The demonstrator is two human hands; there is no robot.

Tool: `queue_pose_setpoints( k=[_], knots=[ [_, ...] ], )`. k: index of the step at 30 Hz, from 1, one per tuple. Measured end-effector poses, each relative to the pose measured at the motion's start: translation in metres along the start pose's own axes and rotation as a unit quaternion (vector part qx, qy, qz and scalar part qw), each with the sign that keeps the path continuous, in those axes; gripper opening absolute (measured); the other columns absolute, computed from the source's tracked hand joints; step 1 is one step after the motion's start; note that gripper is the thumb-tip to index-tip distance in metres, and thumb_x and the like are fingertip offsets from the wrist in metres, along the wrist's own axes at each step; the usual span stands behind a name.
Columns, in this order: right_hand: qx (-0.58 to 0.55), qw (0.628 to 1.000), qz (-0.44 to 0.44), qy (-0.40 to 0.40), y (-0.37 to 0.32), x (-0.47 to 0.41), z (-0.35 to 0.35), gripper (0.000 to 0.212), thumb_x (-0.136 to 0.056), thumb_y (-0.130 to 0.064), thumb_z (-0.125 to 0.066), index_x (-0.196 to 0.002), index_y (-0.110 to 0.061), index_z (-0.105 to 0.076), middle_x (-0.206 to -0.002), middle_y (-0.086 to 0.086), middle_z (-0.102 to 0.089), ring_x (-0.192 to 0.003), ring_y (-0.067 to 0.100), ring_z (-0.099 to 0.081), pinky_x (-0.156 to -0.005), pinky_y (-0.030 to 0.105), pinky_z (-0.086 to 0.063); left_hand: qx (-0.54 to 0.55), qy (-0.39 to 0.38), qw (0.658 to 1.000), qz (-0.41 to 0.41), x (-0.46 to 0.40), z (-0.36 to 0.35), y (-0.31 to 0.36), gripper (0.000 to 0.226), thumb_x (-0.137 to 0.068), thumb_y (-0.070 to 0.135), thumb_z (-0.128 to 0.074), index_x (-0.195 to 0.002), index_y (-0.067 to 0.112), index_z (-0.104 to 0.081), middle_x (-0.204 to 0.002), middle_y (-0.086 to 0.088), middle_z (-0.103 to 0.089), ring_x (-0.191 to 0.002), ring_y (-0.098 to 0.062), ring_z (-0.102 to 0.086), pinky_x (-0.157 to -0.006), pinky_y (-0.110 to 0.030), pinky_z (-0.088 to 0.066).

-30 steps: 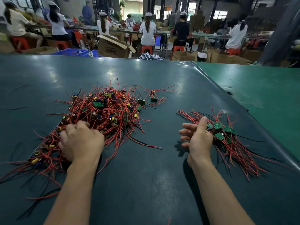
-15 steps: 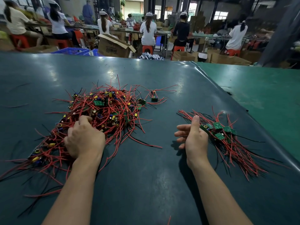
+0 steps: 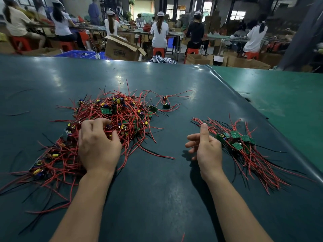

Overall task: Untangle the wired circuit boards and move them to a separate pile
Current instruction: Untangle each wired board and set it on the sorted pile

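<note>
Fingers of the left hand are curled down into the near edge of the tangled pile, with the thumb spread to the right over the red wires; whether a board is actually gripped cannot be told, as the fingertips are buried among the wires. Fingers of the right hand are loosely curled and nothing is seen held in them, the thumb pointing up and away from the body. The back of this hand lies just beside the separate pile, at its left edge.

The tangled pile is made up of small green circuit boards carrying yellow and blue components, each trailing long red and black wires that cross one another in every direction. It is spread on the counter in front of and to the left of the left hand, with loose wires trailing toward the near left corner. 2 boards lie slightly apart at its far right edge.

In the separate pile, several green boards are clustered near the right hand, and their red and black wires are laid roughly parallel, running toward the near right.

The counter is covered with a dark green mat. Beyond it, seated workers and cardboard boxes are seen.
</note>
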State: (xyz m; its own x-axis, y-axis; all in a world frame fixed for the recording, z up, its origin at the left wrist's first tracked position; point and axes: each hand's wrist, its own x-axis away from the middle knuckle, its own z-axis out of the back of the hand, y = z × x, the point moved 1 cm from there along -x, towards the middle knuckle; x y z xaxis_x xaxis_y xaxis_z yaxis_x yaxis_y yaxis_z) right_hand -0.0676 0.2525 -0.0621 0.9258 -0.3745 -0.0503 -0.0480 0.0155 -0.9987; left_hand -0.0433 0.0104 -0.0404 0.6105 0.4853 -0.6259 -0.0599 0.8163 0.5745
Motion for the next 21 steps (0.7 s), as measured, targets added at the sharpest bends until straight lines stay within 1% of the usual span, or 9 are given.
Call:
queue_pose_setpoints(
  k=[3,5,7,9,10,13,17,19,21],
  knots=[
    [0.007,1.0,0.004,-0.006,-0.001,0.001,-0.001,0.062,-0.098,-0.057,-0.04,-0.071,-0.01,-0.068,-0.056,0.003,-0.066,-0.042,0.01,-0.053,-0.036,0.019,-0.037,0.056,0.049,0.997,-0.023,0.008,0.007,0.014,0.016,-0.085,0.018,-0.067,-0.094,0.011,-0.057,-0.077,-0.003,-0.059,-0.069,-0.023,-0.053,-0.065,-0.032,-0.039],
    [0.007,1.0,0.003,-0.005,-0.001,0.001,-0.001,0.061,-0.098,-0.056,-0.041,-0.071,-0.009,-0.068,-0.056,0.003,-0.066,-0.042,0.01,-0.053,-0.036,0.019,-0.036,0.068,0.05,0.996,-0.018,0.012,0.01,0.021,0.014,-0.084,0.023,-0.065,-0.088,0.015,-0.054,-0.062,0.005,-0.055,-0.056,-0.02,-0.046,-0.061,-0.029,-0.036],
    [0.005,1.0,0.005,-0.005,-0.001,0.001,-0.001,0.061,-0.099,-0.056,-0.041,-0.071,-0.009,-0.068,-0.056,0.003,-0.066,-0.042,0.01,-0.053,-0.036,0.018,-0.036,-0.026,-0.055,0.998,0.012,0.012,0.004,0.016,0.009,-0.084,0.029,-0.063,-0.086,0.022,-0.057,-0.068,0.002,-0.061,-0.063,-0.024,-0.05,-0.062,-0.031,-0.037],
    [0.007,1.0,0.008,-0.005,-0.001,0.001,0.0,0.061,-0.099,-0.056,-0.041,-0.071,-0.009,-0.068,-0.056,0.004,-0.066,-0.042,0.01,-0.053,-0.036,0.018,-0.037,-0.151,-0.175,0.972,0.041,0.014,-0.001,0.009,0.015,-0.087,0.031,-0.061,-0.101,0.026,-0.065,-0.096,-0.003,-0.066,-0.092,-0.028,-0.054,-0.069,-0.036,-0.043],
    [0.009,1.0,0.008,-0.005,-0.001,0.001,0.0,0.061,-0.099,-0.056,-0.041,-0.071,-0.01,-0.068,-0.056,0.004,-0.066,-0.043,0.01,-0.053,-0.036,0.018,-0.037,-0.176,-0.205,0.962,0.045,0.014,-0.001,0.006,0.023,-0.089,0.03,-0.06,-0.11,0.025,-0.066,-0.107,-0.004,-0.064,-0.105,-0.029,-0.051,-0.076,-0.04,-0.045],
    [0.009,1.0,0.007,-0.007,-0.001,0.002,-0.001,0.061,-0.098,-0.057,-0.041,-0.071,-0.01,-0.068,-0.057,0.003,-0.067,-0.043,0.01,-0.054,-0.036,0.02,-0.037,-0.171,-0.208,0.962,0.034,0.012,-0.003,0.003,0.032,-0.089,0.034,-0.064,-0.12,0.025,-0.065,-0.119,-0.005,-0.061,-0.114,-0.029,-0.049,-0.09,-0.043,-0.043],
    [0.008,1.0,0.003,-0.006,-0.003,0.003,-0.002,0.061,-0.098,-0.056,-0.042,-0.072,-0.008,-0.068,-0.055,0.002,-0.066,-0.042,0.01,-0.052,-0.036,0.017,-0.036,-0.049,-0.107,0.992,0.034,0.007,-0.007,0.006,0.014,-0.086,0.033,-0.071,-0.09,0.02,-0.068,-0.09,-0.004,-0.069,-0.087,-0.03,-0.062,-0.074,-0.042,-0.049],
    [0.005,1.0,-0.002,-0.009,-0.004,0.004,-0.002,0.061,-0.098,-0.056,-0.042,-0.072,-0.007,-0.068,-0.055,0.002,-0.065,-0.041,0.009,-0.052,-0.036,0.017,-0.036,-0.033,-0.092,0.995,0.021,0.004,-0.012,0.007,0.023,-0.088,0.03,-0.07,-0.106,0.016,-0.07,-0.103,-0.01,-0.065,-0.095,-0.032,-0.059,-0.078,-0.045,-0.048],
    [0.004,1.0,-0.002,-0.008,-0.004,0.005,-0.002,0.06,-0.098,-0.055,-0.043,-0.072,-0.007,-0.068,-0.055,0.002,-0.065,-0.041,0.009,-0.052,-0.036,0.017,-0.036,-0.047,-0.121,0.991,0.009,0.001,-0.021,0.005,0.039,-0.089,0.03,-0.069,-0.125,0.017,-0.064,-0.117,-0.011,-0.058,-0.106,-0.033,-0.054,-0.088,-0.047,-0.044]
  ],
)
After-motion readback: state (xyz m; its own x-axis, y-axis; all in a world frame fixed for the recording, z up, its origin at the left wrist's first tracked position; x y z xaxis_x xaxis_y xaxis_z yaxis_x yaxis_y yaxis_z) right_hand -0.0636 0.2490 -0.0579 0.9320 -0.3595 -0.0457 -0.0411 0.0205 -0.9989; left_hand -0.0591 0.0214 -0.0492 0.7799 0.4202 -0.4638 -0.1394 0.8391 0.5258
